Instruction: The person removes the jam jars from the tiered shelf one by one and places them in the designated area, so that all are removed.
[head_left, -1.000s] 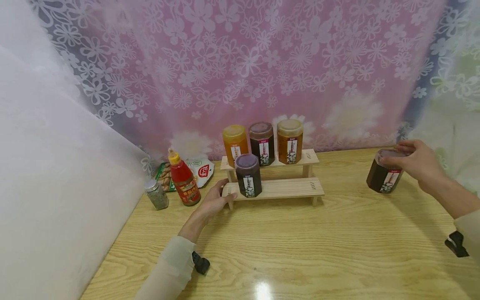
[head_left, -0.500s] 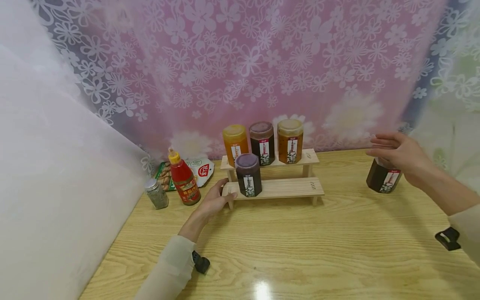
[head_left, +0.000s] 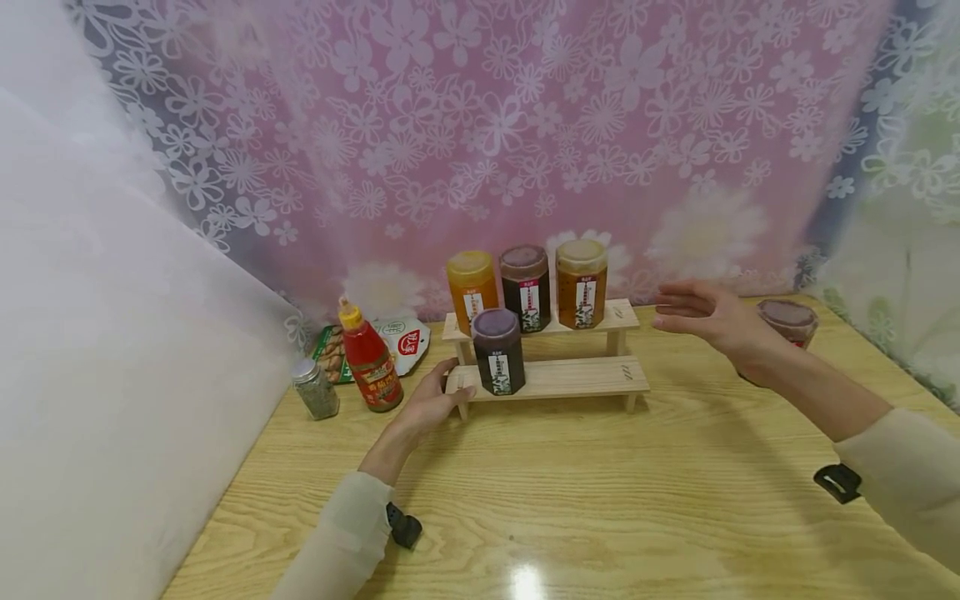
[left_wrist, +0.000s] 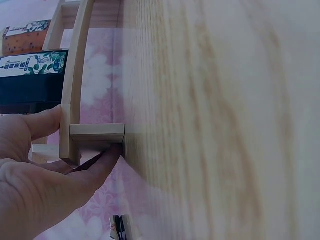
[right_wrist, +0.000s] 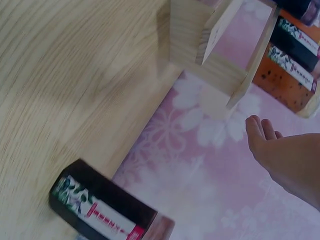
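My left hand (head_left: 429,404) grips the left end of a two-step wooden rack (head_left: 577,377). In the left wrist view the thumb presses the lower board while the fingers reach behind the leg (left_wrist: 97,131). On that step stands a dark jar with a purple lid (head_left: 497,354). The upper step bears a yellow-orange jar (head_left: 472,283), a dark jar (head_left: 526,292) and an amber jar (head_left: 581,292). My right hand (head_left: 716,321) is in the air right of the rack, fingers extended, holding nothing. Partly hidden behind its wrist, another dark jar (head_left: 787,318) stands upright on the table.
Left of the rack are a red sauce bottle with a yellow cap (head_left: 369,362), a small spice shaker (head_left: 315,389) and flat food packets (head_left: 405,342). A flowered pink curtain (head_left: 487,125) hangs behind the wooden table (head_left: 525,500). A white sheet (head_left: 97,333) hangs on the left.
My right hand has let go of the dark jar at the right and moved left toward the rack. The left hand keeps its grip on the rack.
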